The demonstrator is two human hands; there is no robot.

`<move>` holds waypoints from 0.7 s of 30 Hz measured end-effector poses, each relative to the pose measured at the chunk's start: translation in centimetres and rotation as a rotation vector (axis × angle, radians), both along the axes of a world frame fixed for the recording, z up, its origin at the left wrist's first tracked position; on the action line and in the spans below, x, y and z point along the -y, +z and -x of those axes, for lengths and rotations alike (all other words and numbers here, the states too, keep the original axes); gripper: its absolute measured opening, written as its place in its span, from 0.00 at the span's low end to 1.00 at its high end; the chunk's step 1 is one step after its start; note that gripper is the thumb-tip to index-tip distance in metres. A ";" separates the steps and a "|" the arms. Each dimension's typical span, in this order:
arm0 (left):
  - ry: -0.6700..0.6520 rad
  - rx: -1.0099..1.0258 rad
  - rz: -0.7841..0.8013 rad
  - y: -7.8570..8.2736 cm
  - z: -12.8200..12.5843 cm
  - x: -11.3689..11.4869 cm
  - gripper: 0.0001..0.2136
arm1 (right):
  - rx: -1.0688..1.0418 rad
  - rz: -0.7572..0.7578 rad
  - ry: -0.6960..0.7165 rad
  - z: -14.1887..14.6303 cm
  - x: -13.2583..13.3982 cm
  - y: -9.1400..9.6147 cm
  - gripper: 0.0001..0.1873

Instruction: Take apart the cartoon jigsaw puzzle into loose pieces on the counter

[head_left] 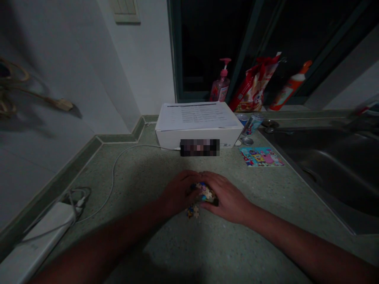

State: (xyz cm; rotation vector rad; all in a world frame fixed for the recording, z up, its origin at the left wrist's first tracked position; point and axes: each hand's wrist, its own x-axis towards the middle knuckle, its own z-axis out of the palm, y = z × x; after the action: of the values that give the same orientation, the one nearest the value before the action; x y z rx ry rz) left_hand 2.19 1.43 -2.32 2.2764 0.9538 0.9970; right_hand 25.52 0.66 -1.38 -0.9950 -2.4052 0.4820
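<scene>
In the middle of the counter lies a small heap of jigsaw puzzle pieces, some with bright printed sides and some with plain backs up. My left hand curves around the heap from the left, its thumb laid against the pieces. From the right, my right hand cups the same heap with bent fingers. The fingertips of both hands meet at the far side of it. A few loose puzzle pieces lie just in front, below the left thumb. The fingers partly hide the heap.
A white box with a printed sheet stands behind the hands. Right of it lie a colourful cartoon picture card and a can, beside a metal sink. A white cable runs left to a power strip.
</scene>
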 end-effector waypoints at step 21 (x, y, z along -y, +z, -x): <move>-0.099 -0.396 0.106 1.6 1.5 0.3 0.33 | -0.094 -0.097 0.022 0.2 -1.2 -1.5 0.12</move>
State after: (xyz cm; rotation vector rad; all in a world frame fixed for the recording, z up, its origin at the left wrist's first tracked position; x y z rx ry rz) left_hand 0.64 1.10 -0.71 2.4497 1.0069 0.4484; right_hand 25.34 1.83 -2.85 -0.8857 -2.3345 0.4065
